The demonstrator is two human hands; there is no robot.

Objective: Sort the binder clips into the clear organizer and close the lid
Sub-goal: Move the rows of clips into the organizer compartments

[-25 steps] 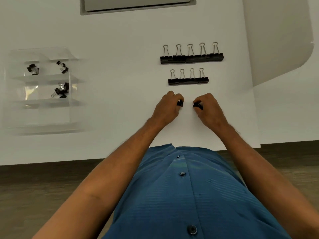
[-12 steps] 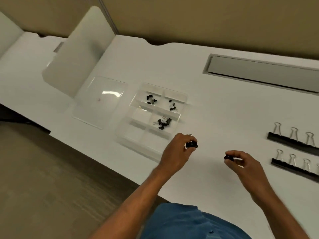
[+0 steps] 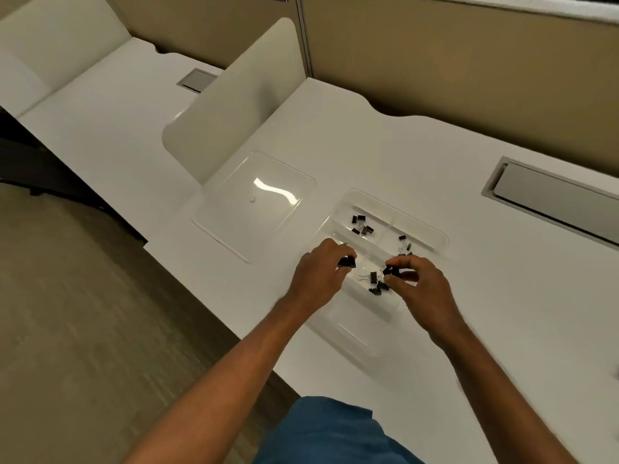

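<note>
The clear organizer (image 3: 432, 234) lies open on the white desk, with small black binder clips in three of its compartments: a group at the far left (image 3: 361, 224), a few at the far right (image 3: 404, 242), and a pile in the middle right (image 3: 374, 283). My left hand (image 3: 320, 272) hovers over the organizer's left side, pinching a small black binder clip (image 3: 347, 262). My right hand (image 3: 423, 289) is over the middle right compartment, holding another black clip (image 3: 390, 271) just above the pile. The clear lid (image 3: 254, 204) lies flat to the left of the organizer.
A cream divider panel (image 3: 234, 105) stands behind the lid. A grey cable hatch (image 3: 552, 199) is set into the desk at the right. The desk's front edge runs diagonally below my left forearm, with carpeted floor beyond. Tan partition walls close the back.
Both hands carried their clips leftwards from the rows of larger clips to above the organizer. My view swung left, so the rows of clips are out of sight.
</note>
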